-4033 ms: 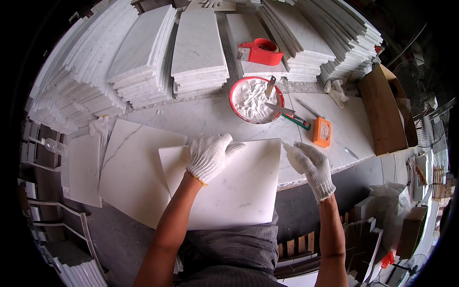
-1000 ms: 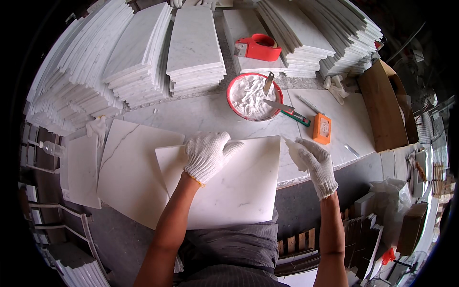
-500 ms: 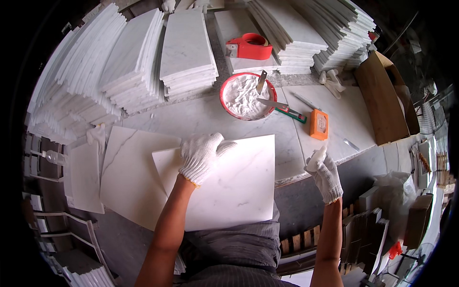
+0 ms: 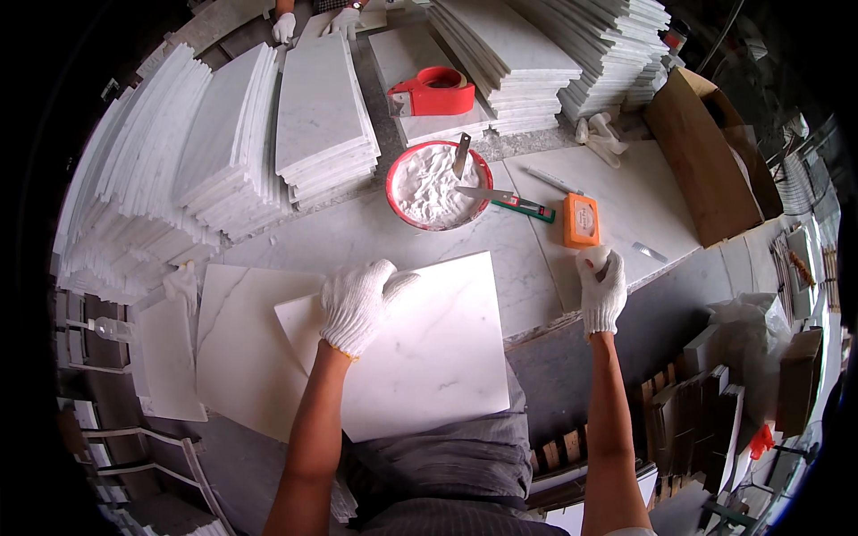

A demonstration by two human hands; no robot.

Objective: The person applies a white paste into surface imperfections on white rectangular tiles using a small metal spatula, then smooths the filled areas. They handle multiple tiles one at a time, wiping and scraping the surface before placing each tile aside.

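My left hand [image 4: 357, 308], in a white knitted glove, grips the upper edge of a white marble tile [image 4: 429, 357]. The tile leans over my lap and overlaps a second grey-veined tile [image 4: 246, 339] on its left. My gloved right hand [image 4: 604, 295] is closed around a small white piece [image 4: 593, 257], mostly hidden by the fingers. Just beyond that hand lies an orange box [image 4: 581, 221]. A red-rimmed bowl [image 4: 394, 202] of white paste stands farther off, with a putty knife [image 4: 461, 154] in it and a second blade [image 4: 483, 193] across its rim.
Stacks of marble slabs [image 4: 322, 107] line the back, and a red tape dispenser [image 4: 433, 96] rests on one. A cardboard box [image 4: 702, 165] stands at the right near crumpled white gloves [image 4: 603, 140]. Another person's gloved hands [image 4: 342, 21] show at the top. A loose blade [image 4: 650, 253] lies nearby.
My right hand has moved up toward the orange box, and the white piece's tapered tip no longer shows. My left hand keeps its hold on the tile. The view has shifted slightly.
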